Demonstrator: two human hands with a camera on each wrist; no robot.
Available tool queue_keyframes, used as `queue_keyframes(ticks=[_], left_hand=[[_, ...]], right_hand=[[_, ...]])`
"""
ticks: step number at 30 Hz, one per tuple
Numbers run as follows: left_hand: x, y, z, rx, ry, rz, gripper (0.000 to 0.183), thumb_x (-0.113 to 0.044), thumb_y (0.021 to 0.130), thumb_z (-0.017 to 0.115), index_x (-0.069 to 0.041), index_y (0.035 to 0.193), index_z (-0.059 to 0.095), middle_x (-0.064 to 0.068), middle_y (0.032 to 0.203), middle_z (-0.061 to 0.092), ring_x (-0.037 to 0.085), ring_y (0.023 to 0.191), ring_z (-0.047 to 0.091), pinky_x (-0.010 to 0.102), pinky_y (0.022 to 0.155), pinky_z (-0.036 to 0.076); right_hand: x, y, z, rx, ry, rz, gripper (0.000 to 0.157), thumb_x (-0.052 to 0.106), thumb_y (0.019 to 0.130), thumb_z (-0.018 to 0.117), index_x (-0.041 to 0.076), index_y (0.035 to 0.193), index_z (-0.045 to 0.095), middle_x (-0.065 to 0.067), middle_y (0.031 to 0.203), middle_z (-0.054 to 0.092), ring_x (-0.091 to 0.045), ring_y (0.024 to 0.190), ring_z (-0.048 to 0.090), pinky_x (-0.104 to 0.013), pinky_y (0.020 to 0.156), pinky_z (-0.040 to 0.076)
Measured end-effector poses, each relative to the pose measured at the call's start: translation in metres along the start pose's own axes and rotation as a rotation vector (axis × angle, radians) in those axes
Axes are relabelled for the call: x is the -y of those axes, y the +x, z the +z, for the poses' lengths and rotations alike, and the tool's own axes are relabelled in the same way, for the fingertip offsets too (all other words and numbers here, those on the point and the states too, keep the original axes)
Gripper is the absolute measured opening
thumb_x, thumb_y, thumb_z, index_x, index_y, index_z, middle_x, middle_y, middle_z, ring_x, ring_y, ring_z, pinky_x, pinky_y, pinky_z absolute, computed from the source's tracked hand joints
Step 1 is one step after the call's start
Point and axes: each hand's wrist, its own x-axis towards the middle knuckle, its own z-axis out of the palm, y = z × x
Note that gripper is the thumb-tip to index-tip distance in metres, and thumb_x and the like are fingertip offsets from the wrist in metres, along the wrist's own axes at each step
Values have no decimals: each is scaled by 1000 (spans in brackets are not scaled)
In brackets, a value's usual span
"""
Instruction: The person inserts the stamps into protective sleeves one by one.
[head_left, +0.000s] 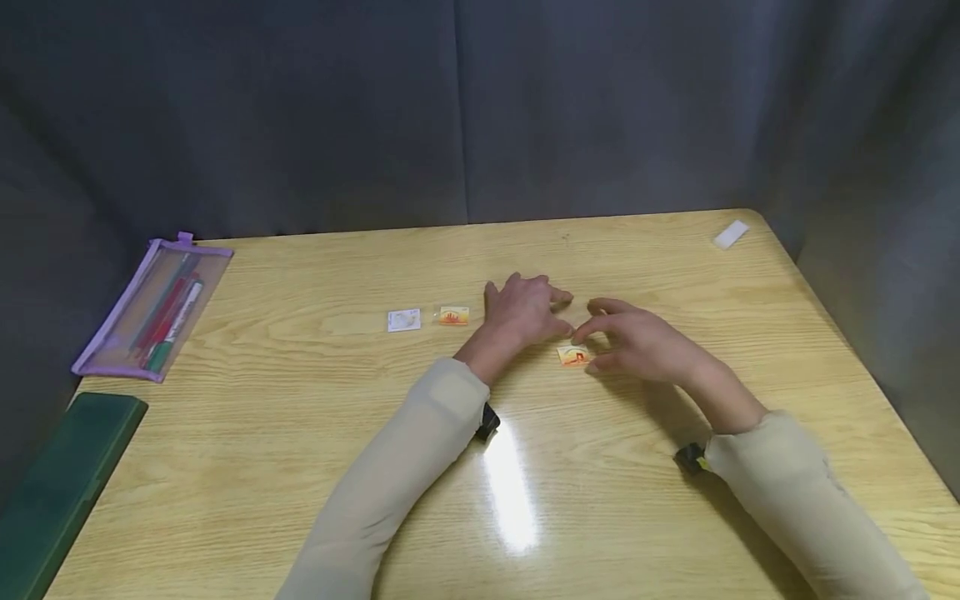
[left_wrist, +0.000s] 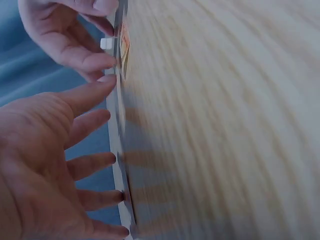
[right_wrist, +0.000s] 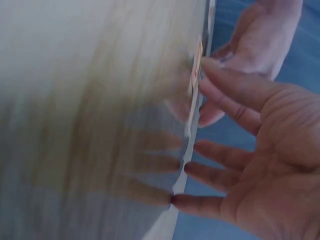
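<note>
A small orange and yellow stamp-like paper piece (head_left: pixel 573 356) lies on the wooden table between the two hands. The right hand (head_left: pixel 643 343) arches over its right side, with thumb and index fingertips right at its edges and the other fingers spread toward the tabletop. Just up and left of it, the left hand (head_left: pixel 517 310) rests its spread fingertips on the table, thumb pointing at the piece and nothing in its grip. To the left hand's left lie another orange and yellow piece (head_left: pixel 453 316) and a pale grey-white piece (head_left: pixel 403 320).
A purple-edged mesh pencil pouch (head_left: pixel 206 287) with pens lies at the table's left. Below it sits a dark green case (head_left: pixel 67 467). A small white block (head_left: pixel 731 234) is near the back right corner. Dark curtains (head_left: pixel 300 117) hang behind the table.
</note>
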Motion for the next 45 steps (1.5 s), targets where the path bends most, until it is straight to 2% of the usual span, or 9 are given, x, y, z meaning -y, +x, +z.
queue_keyframes(ticks=[8,15,25,28,31,33,39,41,45], left_hand=[[-5,0,0,-26,-10,9,45,-50,91,73,-41,135,64,-13,143,60,23,128,55,58,111,38],[-7,-2,-4,-57,-29,7,33,-41,93,73,-38,126,71,-13,137,66,20,129,58,50,105,45],[-5,0,-6,-90,-10,-15,17,-36,95,70,-30,109,76,-11,116,73,17,111,65,46,97,51],[-8,1,-7,-81,14,-34,15,-35,96,69,-29,108,76,-10,114,73,16,107,66,45,95,51],[-8,1,-10,-80,20,-50,14,-35,97,68,-29,106,76,-10,110,73,16,103,68,43,94,50],[-4,0,-13,-93,6,-60,13,-34,97,67,-30,105,76,-11,109,74,15,101,68,42,93,51],[14,-9,-36,-148,-128,-88,10,-34,96,70,-30,103,76,-12,108,74,15,95,68,39,80,55],[22,-14,-43,-163,-226,-77,12,-33,95,71,-28,105,76,-10,107,74,14,94,68,36,76,54],[41,-25,-51,-193,-479,-42,17,-24,95,73,-21,111,75,0,100,76,17,88,71,28,66,49]], right_hand=[[7,6,2,-17,-125,2,27,10,84,81,16,110,73,-29,148,50,-48,138,47,-64,108,42],[10,9,1,-6,-161,8,18,11,85,81,18,99,72,-29,146,52,-48,137,49,-65,106,42],[11,16,-3,7,-178,-31,13,10,86,79,19,94,72,-29,142,57,-47,139,48,-65,107,42],[10,19,-5,3,-178,-52,14,10,87,78,20,94,72,-16,125,68,-37,112,65,-55,95,51],[9,22,-7,1,-159,-47,14,11,88,78,22,95,72,-2,106,70,-23,87,61,-42,82,50],[9,23,-11,-5,-126,-23,13,13,89,77,23,97,73,2,104,70,-21,88,60,-40,82,49],[17,25,-32,-64,-34,52,12,15,95,71,22,106,72,-8,124,71,-32,115,65,-53,96,50],[21,30,-37,-93,19,59,12,14,96,70,19,106,71,-9,122,72,-32,117,67,-52,96,52],[29,43,-39,-129,148,46,10,15,96,70,15,106,71,-6,114,75,-24,109,72,-40,87,56]])
